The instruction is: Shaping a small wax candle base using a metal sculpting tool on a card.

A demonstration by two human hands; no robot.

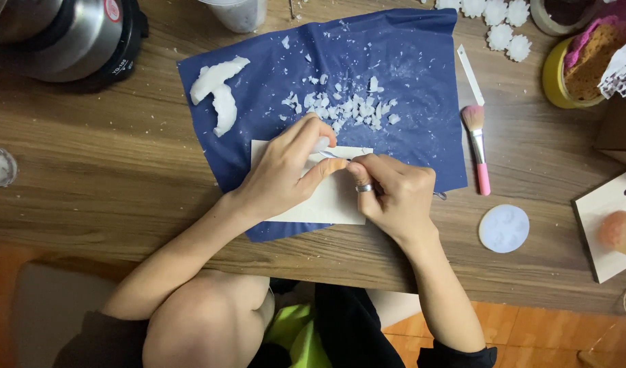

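Observation:
My left hand (286, 170) pinches a small white piece (321, 144) over a white card (330, 202) that lies on a dark blue sheet (408, 136). My right hand (391, 191), with a ring on one finger, grips a thin metal tool (337, 155) whose tip touches the white piece. A heap of white shavings (347, 108) lies on the sheet just beyond the hands. Two curved white chunks (219, 92) rest at the sheet's left end.
On the wooden table stand a steel cooker (67, 37) at far left, a pink-handled brush (478, 146) and a white strip (470, 73) right of the sheet, a pale round disc (504, 228), a yellow bowl (555, 78), white flower shapes (500, 20) and a white board (606, 225).

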